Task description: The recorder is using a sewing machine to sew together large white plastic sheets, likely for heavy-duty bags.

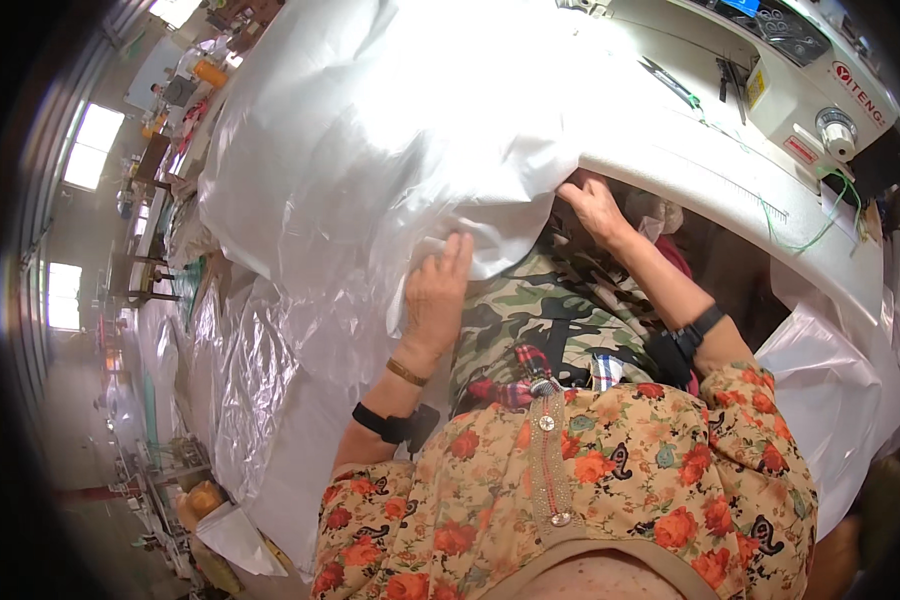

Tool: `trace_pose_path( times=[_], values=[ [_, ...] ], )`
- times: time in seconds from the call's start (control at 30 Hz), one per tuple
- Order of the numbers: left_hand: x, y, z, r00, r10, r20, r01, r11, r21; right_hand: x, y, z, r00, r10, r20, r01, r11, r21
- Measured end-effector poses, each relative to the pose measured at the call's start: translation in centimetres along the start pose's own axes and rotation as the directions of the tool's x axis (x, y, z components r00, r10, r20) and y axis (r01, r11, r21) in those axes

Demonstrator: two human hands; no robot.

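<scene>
A large glossy white plastic sheet spreads over the worktable and hangs in folds over its near edge toward my lap. My left hand is closed on the hanging part, its fingers bent over a fold and its thumb hidden. To the right, my right hand pinches the sheet's edge just below the table rim; some of its fingertips are out of sight under that rim. Camouflage-patterned cloth covers my lap beneath both hands.
A white sewing machine stands at the far right of the white tabletop. Green-handled snips and loose green thread lie near it. More clear plastic hangs at the left, and another sheet at the right.
</scene>
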State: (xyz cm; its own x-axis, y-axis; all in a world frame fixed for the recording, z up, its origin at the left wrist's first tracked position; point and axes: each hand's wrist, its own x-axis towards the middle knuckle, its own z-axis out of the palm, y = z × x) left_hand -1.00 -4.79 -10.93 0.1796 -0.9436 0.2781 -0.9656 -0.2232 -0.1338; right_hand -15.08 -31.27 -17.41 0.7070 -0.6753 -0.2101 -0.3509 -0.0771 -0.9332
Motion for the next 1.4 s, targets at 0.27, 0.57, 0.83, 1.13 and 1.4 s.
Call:
trace_pose_path(
  times=[0.27, 0.57, 0.83, 1.13, 1.4],
  values=[
    [-0.4, -7.7, -4.0, 0.998, -0.050, -0.046, 0.044, 0.990, -0.132, -5.1, -4.8, -0.6, 0.779, -0.372, 0.505, 0.095, 0.865, 0.492],
    [-5.8, -7.2, -1.5, 0.992, 0.064, -0.111, -0.091, 0.961, -0.262, -12.3, -6.5, 1.4, 0.793, -0.212, 0.571, -0.281, 0.704, 0.652],
    [-3.6, -3.3, -3.4, 0.982, 0.022, 0.188, 0.031, 0.961, -0.274, -15.8, -6.6, 0.8, 0.900, -0.168, 0.402, 0.020, 0.938, 0.345],
    [2.7, -1.8, -6.8, 0.920, -0.205, -0.333, 0.207, 0.978, -0.032, -11.8, 0.1, -0.3, 0.944, -0.326, -0.050, 0.225, 0.749, -0.624],
    [2.7, -3.1, -9.9, 0.891, -0.372, -0.261, 0.153, 0.786, -0.599, -12.0, -9.4, -1.2, 0.871, -0.492, 0.002, 0.491, 0.869, -0.056]
  ],
)
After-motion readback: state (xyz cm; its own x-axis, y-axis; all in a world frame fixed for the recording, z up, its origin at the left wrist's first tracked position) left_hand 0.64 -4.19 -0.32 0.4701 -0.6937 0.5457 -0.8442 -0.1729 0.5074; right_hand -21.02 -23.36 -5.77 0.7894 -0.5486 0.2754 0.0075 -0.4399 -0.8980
